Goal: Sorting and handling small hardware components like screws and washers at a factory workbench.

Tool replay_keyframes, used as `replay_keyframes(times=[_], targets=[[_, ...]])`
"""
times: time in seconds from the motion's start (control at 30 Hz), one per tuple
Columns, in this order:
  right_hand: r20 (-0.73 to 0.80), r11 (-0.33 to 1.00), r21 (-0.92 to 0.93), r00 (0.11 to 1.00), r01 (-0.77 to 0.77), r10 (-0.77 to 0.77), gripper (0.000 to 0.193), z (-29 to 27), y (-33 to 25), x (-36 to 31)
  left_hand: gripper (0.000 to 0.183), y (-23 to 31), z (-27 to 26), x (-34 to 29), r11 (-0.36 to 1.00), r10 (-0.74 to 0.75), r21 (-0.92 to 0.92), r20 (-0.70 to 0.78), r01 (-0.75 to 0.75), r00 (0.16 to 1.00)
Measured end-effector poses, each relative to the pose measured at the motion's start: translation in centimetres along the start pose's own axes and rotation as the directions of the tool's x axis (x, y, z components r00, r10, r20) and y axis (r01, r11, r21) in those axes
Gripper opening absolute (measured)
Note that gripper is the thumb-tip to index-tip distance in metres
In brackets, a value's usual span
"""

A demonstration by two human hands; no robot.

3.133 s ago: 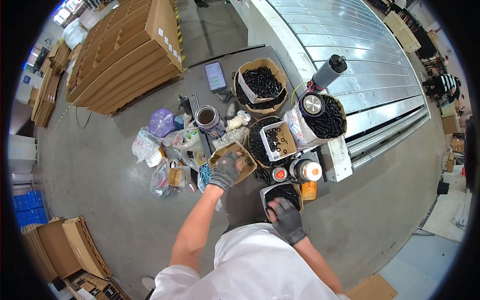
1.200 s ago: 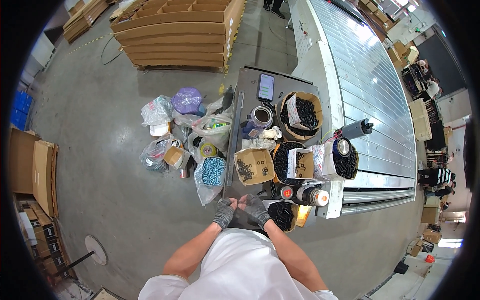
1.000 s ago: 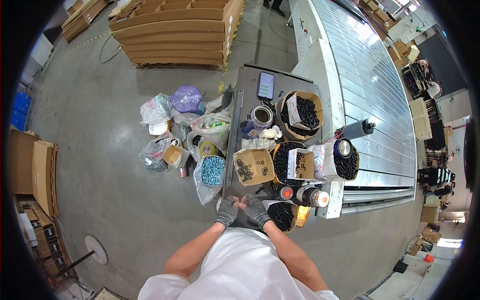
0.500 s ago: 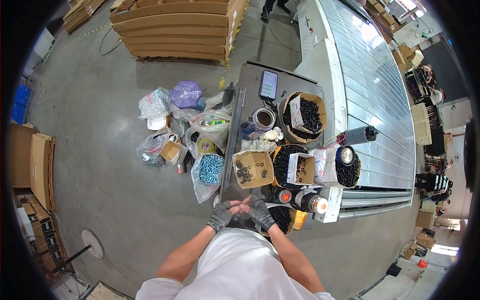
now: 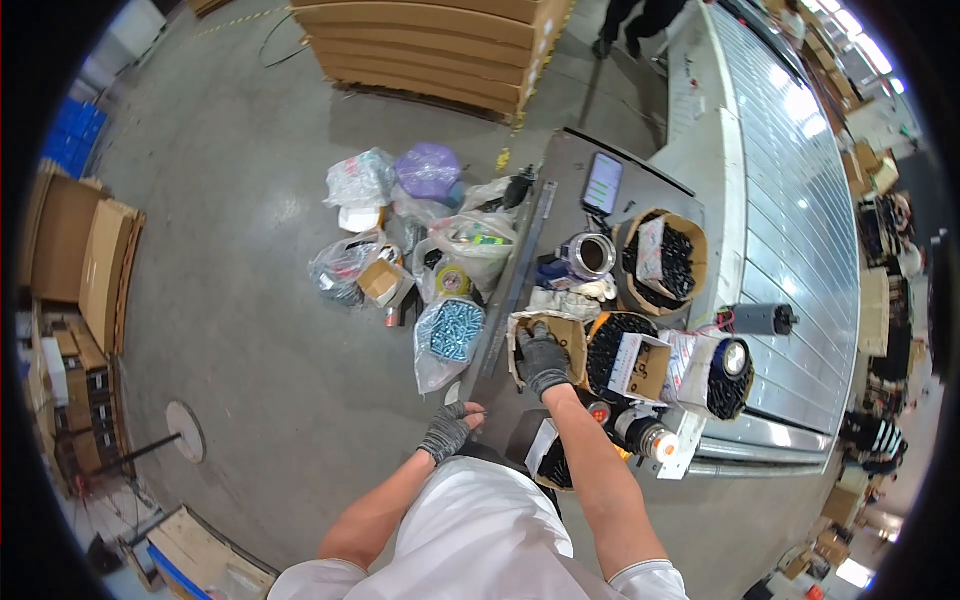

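My right hand [image 5: 542, 360], in a grey fingerless glove, reaches into a small open cardboard box [image 5: 573, 340]. Its fingertips are down in the box, so whether they grip anything is hidden. Dark rings or washers lay in this box a moment ago; the hand now covers much of its inside. My left hand [image 5: 448, 432], gloved alike, is held low by the near left edge of the dark metal table [image 5: 505, 402]. Its thumb and fingers are pinched together around something small and dark that I cannot make out.
Beside the box stand a container of black parts [image 5: 603, 358], a small white box with rings [image 5: 650, 372] and a flask [image 5: 648, 436]. Farther off are a mug [image 5: 592, 257] and a phone [image 5: 602, 184]. A bag of blue screws [image 5: 457, 330] hangs left.
My hands were together before me; the right has moved forward into the cardboard box, while the left stays near the table edge. The whole view has shifted.
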State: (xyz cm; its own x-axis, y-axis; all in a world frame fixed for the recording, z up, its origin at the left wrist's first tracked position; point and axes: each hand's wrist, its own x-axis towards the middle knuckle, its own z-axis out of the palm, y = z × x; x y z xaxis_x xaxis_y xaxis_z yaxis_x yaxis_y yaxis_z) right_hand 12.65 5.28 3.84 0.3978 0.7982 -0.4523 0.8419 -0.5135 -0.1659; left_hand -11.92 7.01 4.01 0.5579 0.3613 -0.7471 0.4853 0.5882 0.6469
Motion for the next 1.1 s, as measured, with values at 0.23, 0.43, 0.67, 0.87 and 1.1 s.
replay_keyframes(times=[0.23,0.43,0.67,0.87,1.1], targets=[[-0.144,0.974,0.158,0.979,0.164,-0.141,0.036,2.4,2.1,0.0,0.017,-0.7,0.9,-0.9,0.998,0.046,-0.043,-0.023,-0.047,0.999],[-0.230,0.747,0.658,0.971,0.100,0.072,0.027,0.5,3.5,-2.8,0.020,0.4,0.8,-1.2,0.983,0.164,0.090,-0.023,-0.162,0.986],[0.123,-0.282,0.956,0.985,-0.084,0.122,0.035,-0.2,6.2,-7.6,0.022,3.5,2.1,-0.6,0.976,0.195,0.085,0.072,-0.200,0.978],[0.050,-0.797,0.602,0.998,-0.051,-0.026,0.046,-2.9,5.1,-10.9,0.022,5.0,2.7,-0.5,0.955,0.290,0.056,0.051,-0.292,0.956],[0.144,-0.679,0.734,0.977,0.001,0.157,0.038,-1.7,4.2,-12.0,0.025,6.7,3.7,0.5,0.955,0.262,-0.167,0.076,-0.247,0.962]])
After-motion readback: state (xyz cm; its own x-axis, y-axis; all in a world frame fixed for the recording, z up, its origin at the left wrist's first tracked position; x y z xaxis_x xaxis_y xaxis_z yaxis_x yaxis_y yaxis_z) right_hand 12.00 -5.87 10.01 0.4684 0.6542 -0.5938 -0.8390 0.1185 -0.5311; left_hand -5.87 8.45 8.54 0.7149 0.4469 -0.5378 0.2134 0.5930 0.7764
